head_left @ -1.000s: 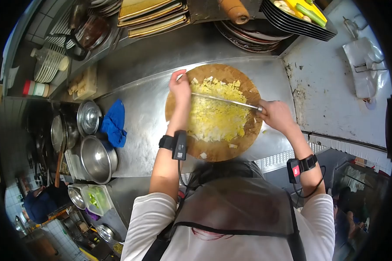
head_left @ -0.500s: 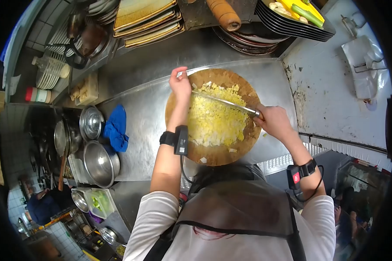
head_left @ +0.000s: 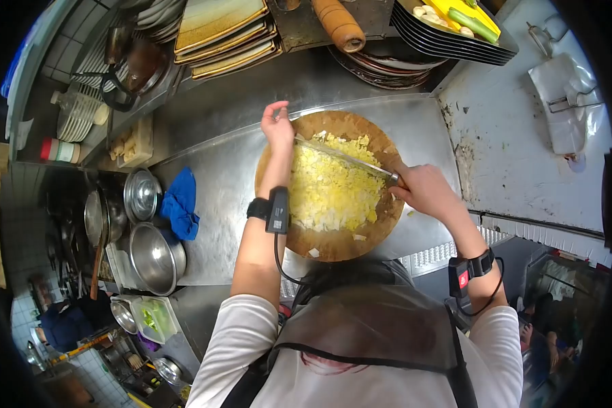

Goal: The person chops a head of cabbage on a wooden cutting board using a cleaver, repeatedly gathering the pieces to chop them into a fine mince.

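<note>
A round wooden chopping board [head_left: 323, 246] lies on the steel counter, with finely chopped yellow and white vegetable [head_left: 336, 187] spread over it. My right hand [head_left: 421, 190] is wrapped round the handle of a knife [head_left: 350, 160], whose blade runs across the upper part of the vegetable. My left hand [head_left: 277, 126] is at the board's upper left edge, near the far end of the blade. Its fingers are bent, and whether they touch the blade or hold something I cannot make out.
Left of the board are a blue cloth [head_left: 181, 204] and metal bowls [head_left: 158, 257]. Stacked square plates [head_left: 221, 27], dark round plates [head_left: 387, 68] and a wooden roller [head_left: 340, 26] sit on the shelf above. A person [head_left: 68, 323] stands at the lower left.
Both hands and the knife have shifted slightly left in view, along with the board. The blade still lies across the upper part of the vegetable.
</note>
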The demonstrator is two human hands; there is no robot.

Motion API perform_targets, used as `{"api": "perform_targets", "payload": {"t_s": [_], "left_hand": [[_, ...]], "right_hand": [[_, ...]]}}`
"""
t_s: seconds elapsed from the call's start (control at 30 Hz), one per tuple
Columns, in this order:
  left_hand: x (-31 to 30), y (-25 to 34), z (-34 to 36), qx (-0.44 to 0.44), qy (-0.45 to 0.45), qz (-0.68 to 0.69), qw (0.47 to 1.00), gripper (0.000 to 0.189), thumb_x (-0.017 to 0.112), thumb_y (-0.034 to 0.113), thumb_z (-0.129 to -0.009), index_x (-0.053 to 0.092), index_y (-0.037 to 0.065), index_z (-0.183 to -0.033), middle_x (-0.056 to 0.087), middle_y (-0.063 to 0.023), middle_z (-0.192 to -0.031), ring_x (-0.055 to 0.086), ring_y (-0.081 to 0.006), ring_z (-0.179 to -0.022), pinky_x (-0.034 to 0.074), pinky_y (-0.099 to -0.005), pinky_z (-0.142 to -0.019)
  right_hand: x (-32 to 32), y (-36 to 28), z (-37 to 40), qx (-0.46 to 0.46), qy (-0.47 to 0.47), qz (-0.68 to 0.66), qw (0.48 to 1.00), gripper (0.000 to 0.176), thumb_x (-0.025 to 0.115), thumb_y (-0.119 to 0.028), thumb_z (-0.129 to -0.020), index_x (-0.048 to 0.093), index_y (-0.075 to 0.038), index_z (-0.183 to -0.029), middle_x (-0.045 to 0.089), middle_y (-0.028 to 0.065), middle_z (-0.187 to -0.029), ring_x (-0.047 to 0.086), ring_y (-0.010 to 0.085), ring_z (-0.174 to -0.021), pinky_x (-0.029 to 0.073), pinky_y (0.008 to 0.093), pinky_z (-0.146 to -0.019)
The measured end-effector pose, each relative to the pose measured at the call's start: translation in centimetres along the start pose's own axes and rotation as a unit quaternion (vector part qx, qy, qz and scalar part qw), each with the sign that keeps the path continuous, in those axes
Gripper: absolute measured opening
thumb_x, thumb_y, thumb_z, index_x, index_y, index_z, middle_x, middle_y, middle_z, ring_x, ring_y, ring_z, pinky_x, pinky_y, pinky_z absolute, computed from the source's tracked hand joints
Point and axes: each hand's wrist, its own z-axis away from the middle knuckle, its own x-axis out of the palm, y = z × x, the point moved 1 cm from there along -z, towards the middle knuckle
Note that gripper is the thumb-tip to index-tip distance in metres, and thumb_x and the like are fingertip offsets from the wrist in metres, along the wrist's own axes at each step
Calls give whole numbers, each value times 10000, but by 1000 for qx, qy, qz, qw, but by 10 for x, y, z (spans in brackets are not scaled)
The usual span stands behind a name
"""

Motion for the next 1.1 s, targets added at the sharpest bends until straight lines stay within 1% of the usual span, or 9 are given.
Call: {"api": "perform_targets", "payload": {"t_s": [0.17, 0.23, 0.43, 0.63, 0.7, 0.77, 0.83, 0.87, 1.1], "left_hand": [[7, 19, 23, -54, 19, 9, 998, 130, 489, 41, -951, 608, 90, -965, 400, 74, -548, 313, -31, -430, 254, -227, -394], [23, 18, 23, 92, -7, -34, 995, 131, 508, 38, -942, 628, 90, -940, 409, 83, -564, 309, -21, -450, 245, -228, -412], [21, -8, -8, 110, 28, -81, 990, 119, 543, 38, -920, 643, 98, -946, 434, 81, -576, 336, -18, -474, 249, -225, -436], [5, 32, 18, -66, -142, 84, 984, 219, 540, 250, -967, 621, 84, -1085, 486, 33, -577, 407, -52, -478, 320, -236, -443], [-23, 33, 30, -24, -152, 62, 986, 370, 495, 361, -985, 583, 69, -1194, 642, -58, -879, 605, -121, -817, 480, -251, -739], [-49, 3, 30, 134, -129, -158, 970, 411, 463, 369, -995, 536, 85, -1282, 621, -115, -1170, 567, -211, -1114, 427, -325, -968], [-61, -15, 42, 148, -154, -331, 919, 430, 429, 362, -1001, 481, 115, -1350, 519, -135, -1359, 444, -276, -1292, 312, -385, -1093], [-56, -33, 45, 227, -118, -487, 835, 419, 421, 335, -996, 471, 133, -1360, 487, -145, -1388, 399, -304, -1330, 299, -405, -1104], [-33, 8, 111, 161, -341, -389, 840, 379, 474, 309, -972, 535, 125, -1297, 512, -142, -1362, 377, -309, -1349, 290, -436, -1113]], "right_hand": [[14, 15, -3, 4, -52, -32, 998, 243, 652, -251, -841, 534, -64, -942, 672, 86, -684, 645, 331, -717, 485, 437, -655], [34, 36, 5, 13, -32, -21, 999, 241, 649, -247, -843, 530, -65, -948, 671, 85, -674, 646, 327, -716, 484, 437, -643], [32, 23, -1, 1, 6, -13, 1000, 240, 639, -230, -848, 522, -60, -969, 667, 119, -692, 637, 351, -688, 483, 448, -621], [36, 9, 7, -6, 31, 6, 999, 258, 627, -194, -851, 536, -63, -1055, 648, 147, -704, 626, 367, -666, 483, 453, -620], [29, 4, 24, -1, 41, 1, 999, 263, 621, -184, -854, 540, -72, -1078, 642, 148, -698, 624, 365, -665, 481, 453, -615], [23, 2, 36, 24, 61, -34, 997, 247, 610, -178, -863, 543, -94, -1085, 631, 150, -688, 620, 366, -652, 478, 455, -602], [24, 6, 36, 33, 84, -15, 996, 242, 609, -179, -864, 544, -103, -1084, 629, 148, -687, 620, 362, -649, 479, 453, -597], [24, 8, 35, 41, 112, 5, 993, 237, 608, -180, -865, 546, -112, -1084, 627, 146, -686, 620, 359, -646, 479, 451, -592], [52, -1, 32, 67, 118, 65, 989, 217, 613, -179, -862, 558, -83, -1048, 638, 149, -718, 623, 360, -665, 483, 448, -601]]}}
